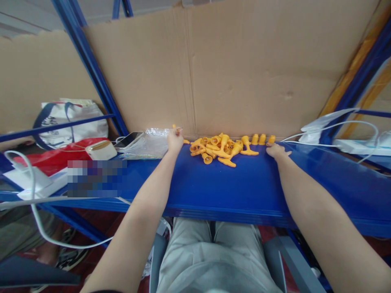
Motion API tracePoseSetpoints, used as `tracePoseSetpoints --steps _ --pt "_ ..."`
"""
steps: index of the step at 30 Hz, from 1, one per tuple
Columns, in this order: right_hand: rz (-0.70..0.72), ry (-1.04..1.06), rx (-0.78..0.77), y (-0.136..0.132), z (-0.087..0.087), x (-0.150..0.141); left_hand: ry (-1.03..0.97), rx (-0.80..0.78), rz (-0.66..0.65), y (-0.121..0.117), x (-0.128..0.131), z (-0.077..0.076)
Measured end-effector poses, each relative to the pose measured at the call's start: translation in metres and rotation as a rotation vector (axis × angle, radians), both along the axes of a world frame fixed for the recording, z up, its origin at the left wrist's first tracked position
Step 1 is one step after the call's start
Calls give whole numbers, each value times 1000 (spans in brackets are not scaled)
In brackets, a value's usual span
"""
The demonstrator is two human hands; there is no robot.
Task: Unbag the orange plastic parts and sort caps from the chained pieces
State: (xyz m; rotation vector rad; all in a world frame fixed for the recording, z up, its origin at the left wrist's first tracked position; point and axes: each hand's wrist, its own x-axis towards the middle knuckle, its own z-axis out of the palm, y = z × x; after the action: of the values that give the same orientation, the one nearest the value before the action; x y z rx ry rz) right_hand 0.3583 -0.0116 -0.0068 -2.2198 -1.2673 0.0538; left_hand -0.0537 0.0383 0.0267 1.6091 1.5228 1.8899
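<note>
A heap of yellow plastic T-shaped handles (pixel 224 148) lies near the back of the blue table; some show a hollow round end with a metal core. To its right, small yellow caps (pixel 254 139) stand in a row. My right hand (pixel 277 151) is at the end of this row, its fingers closed on the last yellow cap (pixel 271 139). At the left of the heap, my left hand (pixel 175 141) is raised and closed around a small yellow plastic piece (pixel 174 127), mostly hidden by the fingers.
Left of the heap are clear plastic bags (pixel 143 146), a phone (pixel 130 140), a cream-coloured case (pixel 101 150) and a red bag (pixel 61 154). White cables (pixel 35 219) loop at both sides. A cardboard sheet (pixel 244 73) walls off the back, between blue posts (pixel 91 69).
</note>
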Motion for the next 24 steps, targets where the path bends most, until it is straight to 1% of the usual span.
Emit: tracePoseSetpoints --steps 3,7,10,14,21,23,24 --pt "-3 64 -180 -4 5 -4 169 -88 45 0 -4 -5" --pt "34 42 -201 -4 5 -5 488 -243 127 -13 -5 -8" --pt "48 26 -194 -1 1 -1 658 -334 143 -23 -5 -10" --pt "60 18 -190 2 -3 2 737 -373 143 -26 -8 -13" --pt "60 12 -183 -1 -1 -1 792 -410 97 -21 -15 -19" --pt "53 2 -178 1 -4 1 811 -431 92 -20 -16 -21" --pt "58 -22 -148 3 -6 4 823 -443 88 -20 -16 -21"
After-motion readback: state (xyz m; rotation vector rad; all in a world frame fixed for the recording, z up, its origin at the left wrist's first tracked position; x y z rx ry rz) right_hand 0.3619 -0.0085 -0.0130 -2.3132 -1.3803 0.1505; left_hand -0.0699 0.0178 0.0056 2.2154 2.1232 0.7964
